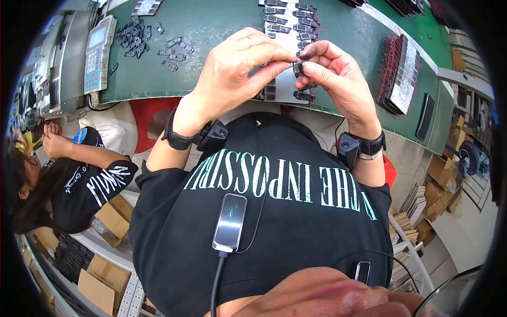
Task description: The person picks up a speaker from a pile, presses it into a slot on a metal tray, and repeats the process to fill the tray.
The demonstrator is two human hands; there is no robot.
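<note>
A small black rectangular part (pixel 298 67) with a greyish face is held up over the green bench between my two hands. My right hand (pixel 340 79) pinches it between thumb and fingers; the fingertips look dark with dirt. From the left, my left hand (pixel 232 68) meets it, thumb and index fingertip pressed together at its edge. Whether a wire lies in that pinch is too small to tell. Beneath the hands runs a white strip (pixel 285 79), bearing two rows of similar black parts (pixel 276 20), some with thin dark red wires. My hands hide part of these rows.
Loose black parts (pixel 134 38) lie heaped at the left, near a grey device with keypad and screen (pixel 96 53). At the right are a block with red wires along its side (pixel 402 76) and a black bar (pixel 425 116). Another person (pixel 79 169) works at far left.
</note>
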